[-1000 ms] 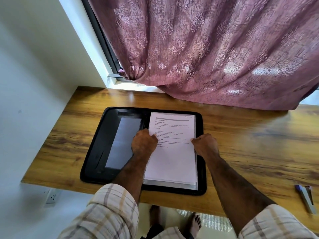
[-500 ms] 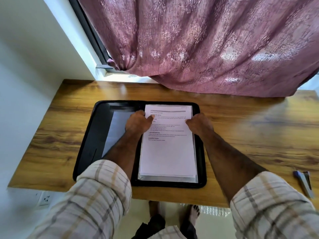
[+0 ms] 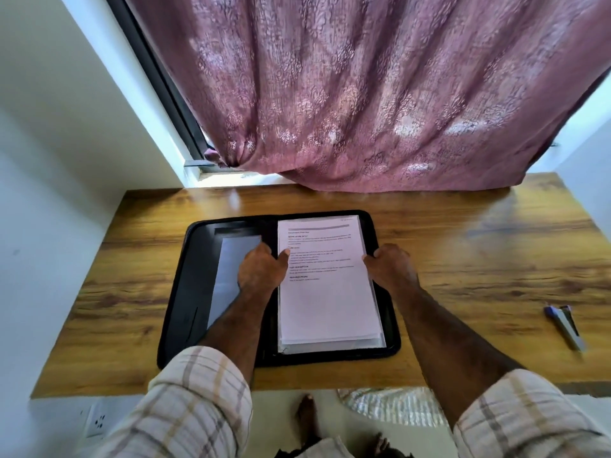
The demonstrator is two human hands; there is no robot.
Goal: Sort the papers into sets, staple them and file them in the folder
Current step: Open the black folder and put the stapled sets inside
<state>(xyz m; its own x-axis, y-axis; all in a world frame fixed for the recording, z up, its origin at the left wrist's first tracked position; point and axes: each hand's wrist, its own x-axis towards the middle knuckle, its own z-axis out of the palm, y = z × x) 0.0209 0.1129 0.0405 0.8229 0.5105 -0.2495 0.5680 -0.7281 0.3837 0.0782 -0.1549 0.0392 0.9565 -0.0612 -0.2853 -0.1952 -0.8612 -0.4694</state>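
The wooden desk (image 3: 463, 259) carries an open black folder (image 3: 198, 292) toward its left half, reaching almost to the near edge. The stack of papers (image 3: 327, 302) lies in the folder's right panel, on top of clear sleeves that show along its near edge. Your left hand (image 3: 261, 269) sits at the spine with its thumb pressing the stack's left edge; how its other fingers lie cannot be told. Your right hand (image 3: 390, 264) curls round the stack's right edge. Judged step: squaring the filed stack. Push both edges inward evenly, keep the pages flat, and seat them against the spine before closing. The stapler (image 3: 565, 325) lies near the desk's right edge, well apart.
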